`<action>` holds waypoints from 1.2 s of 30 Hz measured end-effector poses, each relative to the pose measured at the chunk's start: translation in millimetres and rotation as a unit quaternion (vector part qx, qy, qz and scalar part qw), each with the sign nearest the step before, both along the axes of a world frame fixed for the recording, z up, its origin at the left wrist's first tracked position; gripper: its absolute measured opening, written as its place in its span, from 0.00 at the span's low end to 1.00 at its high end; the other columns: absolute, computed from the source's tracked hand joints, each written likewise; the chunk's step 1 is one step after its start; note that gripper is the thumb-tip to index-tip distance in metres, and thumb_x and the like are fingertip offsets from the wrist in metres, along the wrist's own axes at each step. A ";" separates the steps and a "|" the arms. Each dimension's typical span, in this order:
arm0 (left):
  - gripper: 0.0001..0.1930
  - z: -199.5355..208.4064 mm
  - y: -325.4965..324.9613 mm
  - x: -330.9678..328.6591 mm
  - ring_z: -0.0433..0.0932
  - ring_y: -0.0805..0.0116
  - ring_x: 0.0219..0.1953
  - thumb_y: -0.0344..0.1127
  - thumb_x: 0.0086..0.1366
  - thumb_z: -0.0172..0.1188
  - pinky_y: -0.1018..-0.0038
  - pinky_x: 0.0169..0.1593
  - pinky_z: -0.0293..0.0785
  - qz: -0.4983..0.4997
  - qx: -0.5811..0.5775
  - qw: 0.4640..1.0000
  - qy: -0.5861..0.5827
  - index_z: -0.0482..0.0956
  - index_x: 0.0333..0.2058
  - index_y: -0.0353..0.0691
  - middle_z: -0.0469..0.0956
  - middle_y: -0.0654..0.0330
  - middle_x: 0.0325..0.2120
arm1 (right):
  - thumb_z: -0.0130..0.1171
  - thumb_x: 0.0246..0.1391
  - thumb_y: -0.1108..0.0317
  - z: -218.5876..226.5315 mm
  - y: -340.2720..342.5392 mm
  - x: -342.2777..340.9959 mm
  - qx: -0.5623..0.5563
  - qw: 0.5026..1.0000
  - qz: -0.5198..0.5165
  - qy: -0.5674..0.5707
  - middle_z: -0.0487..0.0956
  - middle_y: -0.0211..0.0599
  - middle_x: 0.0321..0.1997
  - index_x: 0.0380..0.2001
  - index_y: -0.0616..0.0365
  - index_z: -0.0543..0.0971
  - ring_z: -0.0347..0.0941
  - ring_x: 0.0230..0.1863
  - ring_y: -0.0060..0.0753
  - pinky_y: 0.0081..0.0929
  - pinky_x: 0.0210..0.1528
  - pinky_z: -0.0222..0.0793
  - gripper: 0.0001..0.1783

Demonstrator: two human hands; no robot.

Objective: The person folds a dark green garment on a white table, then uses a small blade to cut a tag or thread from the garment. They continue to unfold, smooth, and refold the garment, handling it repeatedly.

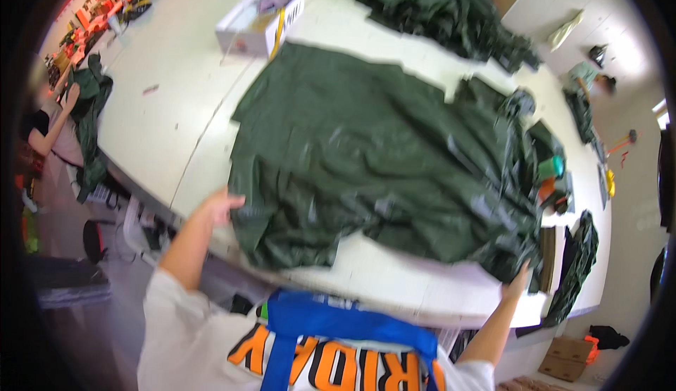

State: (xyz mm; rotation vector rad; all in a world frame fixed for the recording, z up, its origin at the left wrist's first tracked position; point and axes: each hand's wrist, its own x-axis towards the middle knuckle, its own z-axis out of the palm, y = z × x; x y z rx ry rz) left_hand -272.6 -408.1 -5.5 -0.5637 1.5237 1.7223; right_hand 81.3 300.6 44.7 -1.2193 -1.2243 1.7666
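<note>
A large dark green garment of shiny, coated-looking fabric lies spread and wrinkled on the white table. At its near left corner, my left hand pinches the edge, with the fingertips partly under the fabric. My right hand is closed on the bunched near right edge, and the folds hide some of its fingers. Between my hands the near edge hangs unevenly, and the table's white top shows below it. The far right part of the garment is crumpled.
Beyond the garment stands a white box with a yellow tape over its rim. A heap of dark green fabric lies farther back. To the right are a green-topped container and more green fabric. A co-worker handles green fabric at left.
</note>
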 end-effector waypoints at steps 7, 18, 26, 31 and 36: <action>0.17 185.4 -39.4 -134.0 0.75 0.68 0.47 0.34 0.65 0.56 0.67 0.56 0.69 -0.119 -0.004 0.929 0.351 0.69 0.51 0.36 0.77 0.60 0.45 | 0.48 0.62 0.48 143.3 92.9 -34.2 0.204 0.975 0.070 -0.049 0.69 0.43 0.59 0.61 0.61 0.63 0.67 0.55 0.39 0.36 0.56 0.64 0.33; 0.16 124.8 -192.0 -20.2 0.72 0.73 0.41 0.32 0.59 0.58 0.72 0.44 0.68 -0.222 -0.299 0.913 0.167 0.73 0.46 0.37 0.77 0.62 0.40 | 0.44 0.62 0.55 79.8 19.4 81.2 0.452 0.652 0.253 -0.553 0.75 0.62 0.38 0.36 0.67 0.75 0.69 0.42 0.66 0.49 0.45 0.64 0.23; 0.32 31.4 -97.0 -16.8 0.67 0.48 0.57 0.37 0.57 0.62 0.57 0.59 0.62 -0.199 -0.685 0.644 0.278 0.62 0.59 0.39 0.70 0.47 0.54 | 0.46 0.59 0.49 -25.3 -56.6 99.7 0.360 0.645 0.277 -0.614 0.75 0.65 0.43 0.43 0.64 0.75 0.69 0.47 0.67 0.50 0.49 0.64 0.26; 0.35 -1.3 91.9 63.3 0.38 0.45 0.70 0.57 0.64 0.49 0.37 0.64 0.37 -0.500 -0.396 0.638 0.430 0.49 0.66 0.61 0.41 0.55 0.69 | 0.47 0.58 0.48 -30.8 -75.3 101.7 0.395 0.665 0.209 -0.598 0.75 0.66 0.42 0.44 0.67 0.73 0.70 0.47 0.66 0.51 0.50 0.64 0.28; 0.38 -10.3 108.1 60.3 0.28 0.48 0.70 0.61 0.61 0.50 0.36 0.64 0.31 -0.536 -0.507 0.585 0.338 0.46 0.67 0.66 0.29 0.63 0.70 | 0.56 0.53 0.44 -3.2 -66.8 137.0 0.266 0.712 0.299 -0.577 0.78 0.51 0.25 0.32 0.68 0.77 0.74 0.30 0.50 0.40 0.36 0.68 0.30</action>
